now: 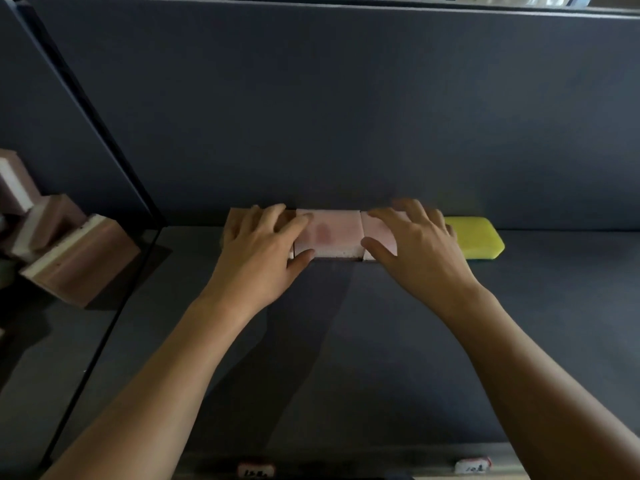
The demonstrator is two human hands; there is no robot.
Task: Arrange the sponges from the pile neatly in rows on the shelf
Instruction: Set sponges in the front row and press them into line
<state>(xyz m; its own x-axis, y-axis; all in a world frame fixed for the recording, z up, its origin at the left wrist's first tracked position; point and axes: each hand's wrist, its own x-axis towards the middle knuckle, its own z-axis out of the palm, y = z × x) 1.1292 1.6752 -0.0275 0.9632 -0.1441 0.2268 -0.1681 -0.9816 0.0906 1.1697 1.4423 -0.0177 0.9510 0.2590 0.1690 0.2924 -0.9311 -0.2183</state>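
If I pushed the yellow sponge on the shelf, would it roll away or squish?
The yellow sponge lies flat on the shelf on a broad face, so it would probably slide, not roll or tip. It looks like soft foam with rounded corners, so it likely squishes a bit and feels light.

Open shelf (346, 341) in front; sponge row (329, 233) along back wall (346, 116); divider (114, 147) left.

Looks like a shop, prob. retail aisle: dark grey shelf (381, 341) w/ back panel (311, 116), small handwritten tags (255, 471) on front edge, sponges (329, 233) rowed like stock.
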